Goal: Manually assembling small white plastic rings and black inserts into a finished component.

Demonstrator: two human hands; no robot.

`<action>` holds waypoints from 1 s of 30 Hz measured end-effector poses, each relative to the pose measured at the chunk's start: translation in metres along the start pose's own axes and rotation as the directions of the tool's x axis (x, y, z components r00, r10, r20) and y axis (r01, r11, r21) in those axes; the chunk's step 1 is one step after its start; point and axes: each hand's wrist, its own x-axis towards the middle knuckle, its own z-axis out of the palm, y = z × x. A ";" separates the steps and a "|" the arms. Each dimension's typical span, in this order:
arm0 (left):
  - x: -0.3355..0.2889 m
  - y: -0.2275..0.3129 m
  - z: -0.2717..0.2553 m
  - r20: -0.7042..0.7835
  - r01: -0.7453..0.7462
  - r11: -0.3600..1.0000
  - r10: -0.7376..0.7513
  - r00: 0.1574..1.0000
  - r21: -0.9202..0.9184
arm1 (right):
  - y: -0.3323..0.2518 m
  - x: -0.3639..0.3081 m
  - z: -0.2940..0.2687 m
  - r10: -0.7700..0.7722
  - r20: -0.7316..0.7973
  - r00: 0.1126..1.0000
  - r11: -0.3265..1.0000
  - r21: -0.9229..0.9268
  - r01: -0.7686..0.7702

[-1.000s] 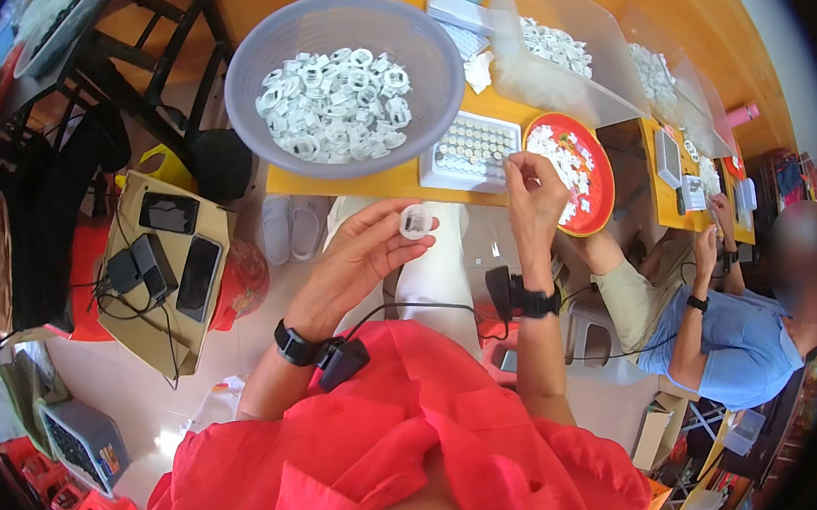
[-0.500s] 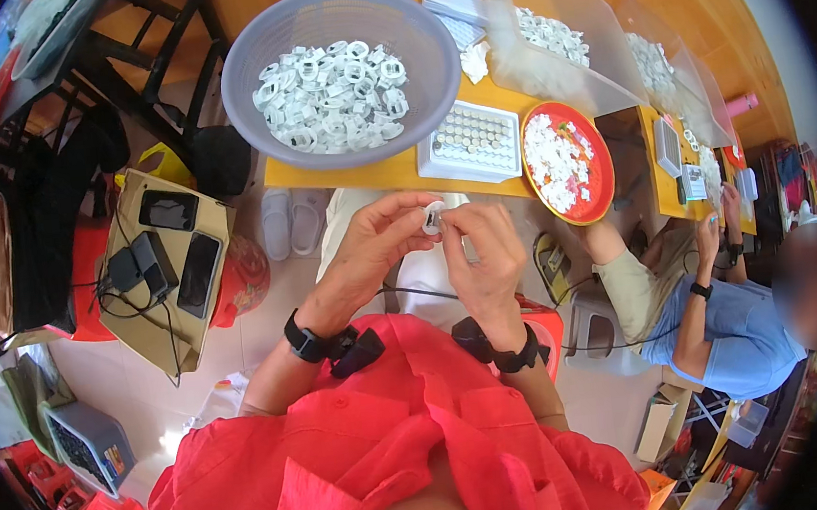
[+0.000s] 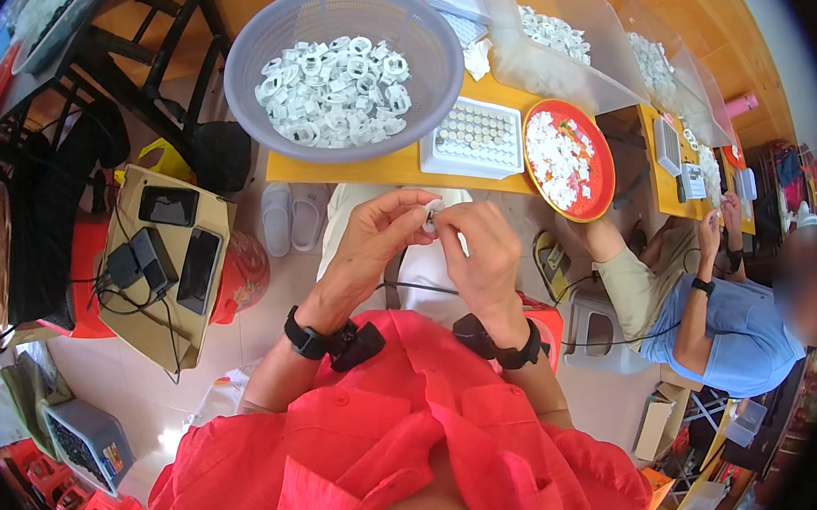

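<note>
My left hand pinches a small white round plastic part with a dark spot at its middle, held up in front of my lap. My right hand is closed, its thumb and fingertips pressed against the right side of that same part and hiding some of it. Whether a smaller piece sits between the right fingertips cannot be seen. Beyond my hands, a grey basket on the yellow table holds many similar white parts. A white tray with rows of small round silvery pieces stands beside it.
A red round tray of small white pieces sits at the table's right edge, by clear plastic bins. A co-worker in a blue shirt sits at right. Phones lie on a cardboard box at left. A black cable crosses my lap.
My right fingertips have shifted slightly over the white part and now cover more of it. My left hand stays nearly in place, still pinching the part.
</note>
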 end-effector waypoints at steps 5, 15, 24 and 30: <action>0.001 -0.003 -0.001 -0.009 0.008 1.000 -0.008 1.000 -0.026 | 0.002 -0.001 -0.001 0.119 0.050 0.992 0.987 0.098 -0.124; 0.001 -0.005 0.000 -0.002 0.019 0.999 -0.019 1.000 -0.033 | 0.003 -0.004 -0.001 -0.029 0.067 0.997 0.999 0.016 0.028; 0.001 -0.006 0.001 0.034 0.016 0.997 -0.019 0.999 0.070 | -0.001 -0.006 -0.006 -0.096 0.104 0.990 0.995 0.001 0.096; 0.001 -0.007 0.005 0.038 0.056 0.995 -0.053 0.998 -0.084 | 0.004 -0.002 -0.009 0.090 0.062 0.994 0.969 0.226 -0.102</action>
